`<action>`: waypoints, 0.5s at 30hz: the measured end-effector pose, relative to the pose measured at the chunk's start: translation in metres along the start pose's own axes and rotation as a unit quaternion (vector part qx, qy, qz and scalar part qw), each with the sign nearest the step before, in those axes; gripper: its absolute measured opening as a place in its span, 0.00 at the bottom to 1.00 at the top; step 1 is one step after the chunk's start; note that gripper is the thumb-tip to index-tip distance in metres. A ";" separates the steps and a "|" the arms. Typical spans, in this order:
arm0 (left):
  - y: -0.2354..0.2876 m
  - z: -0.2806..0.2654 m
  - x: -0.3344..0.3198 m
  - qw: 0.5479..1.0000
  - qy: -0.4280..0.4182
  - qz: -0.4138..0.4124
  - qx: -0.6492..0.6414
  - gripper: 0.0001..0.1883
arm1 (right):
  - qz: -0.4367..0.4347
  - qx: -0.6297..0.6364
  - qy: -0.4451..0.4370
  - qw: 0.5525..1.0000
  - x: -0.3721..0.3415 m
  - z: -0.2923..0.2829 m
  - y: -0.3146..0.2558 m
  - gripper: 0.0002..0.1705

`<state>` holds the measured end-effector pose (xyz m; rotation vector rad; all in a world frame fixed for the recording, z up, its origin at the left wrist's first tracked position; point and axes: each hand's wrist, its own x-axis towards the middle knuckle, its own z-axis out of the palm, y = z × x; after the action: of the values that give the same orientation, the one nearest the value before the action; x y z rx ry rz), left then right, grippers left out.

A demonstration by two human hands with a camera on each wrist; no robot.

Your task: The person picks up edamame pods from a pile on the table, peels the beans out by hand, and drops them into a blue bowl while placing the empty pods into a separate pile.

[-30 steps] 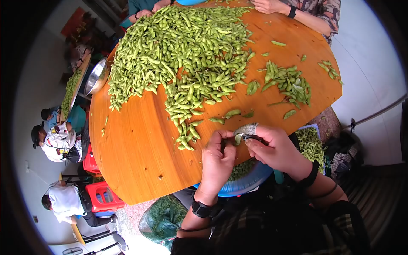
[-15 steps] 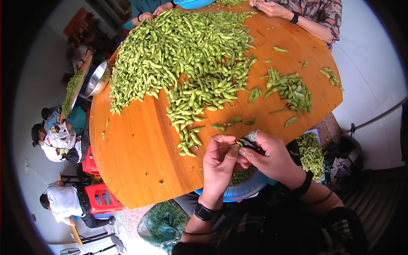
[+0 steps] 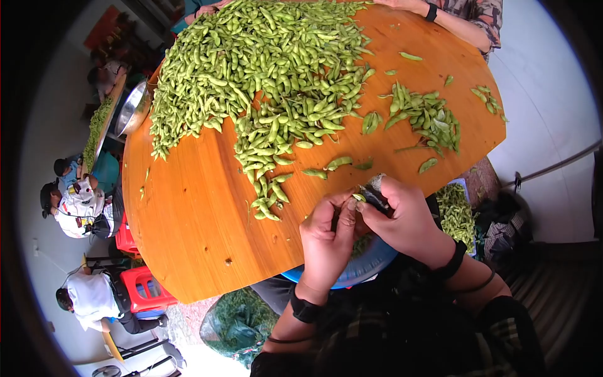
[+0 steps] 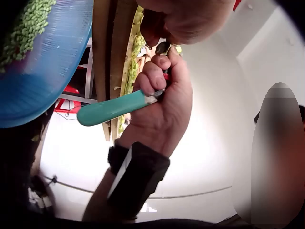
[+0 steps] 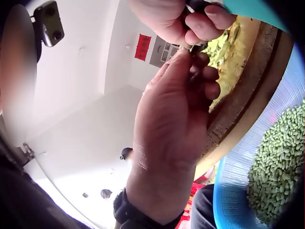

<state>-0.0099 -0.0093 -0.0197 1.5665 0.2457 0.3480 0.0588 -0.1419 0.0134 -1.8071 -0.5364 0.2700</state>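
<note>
Close together over the table's near edge, my left hand (image 3: 326, 229) and right hand (image 3: 405, 220) meet at a small green bean pod (image 3: 359, 196). My left thumb and forefinger pinch the pod. In my right hand is a tool with a teal handle (image 4: 112, 109) and a dark metal part; its working end is mostly hidden by the fingers. A grey wrap covers my right forefinger. In the right wrist view, the teal handle (image 5: 262, 12) sticks out past the right fingers, above the left hand (image 5: 164, 109). Several loose pods (image 3: 339, 163) lie just beyond my hands.
A large heap of green pods (image 3: 270, 75) covers the far side of the wooden table (image 3: 188, 213). A smaller pile with leaves (image 3: 427, 116) lies right. Below my hands, a blue basket (image 5: 220, 191) holds shelled beans (image 5: 281, 162). Another person's arm (image 3: 461, 28) rests across the table.
My hands stay together at the pod while the fingers shift slightly around it. The head view has swung a little, moving the heap left and up in the picture.
</note>
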 end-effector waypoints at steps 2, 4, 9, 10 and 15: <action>0.013 -0.007 0.004 0.998 -0.039 -0.049 -0.026 0.07 | -0.002 -0.030 -0.005 1.000 0.000 -0.001 -0.001 0.13; 0.020 -0.012 0.007 0.988 -0.090 -0.100 -0.080 0.08 | 0.051 0.047 -0.048 0.996 0.000 -0.001 -0.003 0.13; 0.027 -0.020 0.012 0.979 -0.085 -0.160 -0.094 0.08 | 0.058 0.032 -0.091 0.994 0.008 -0.012 -0.005 0.14; 0.027 -0.021 0.011 0.978 -0.079 -0.160 -0.105 0.08 | 0.062 0.055 -0.098 0.992 0.011 -0.016 -0.003 0.14; 0.032 -0.042 -0.032 0.984 -0.079 -0.099 0.127 0.07 | -0.106 -0.268 0.063 0.955 0.035 -0.047 0.004 0.10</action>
<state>-0.0575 0.0172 0.0099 1.7930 0.3289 0.0350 0.1109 -0.1649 0.0270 -2.2464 -0.7574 -0.1567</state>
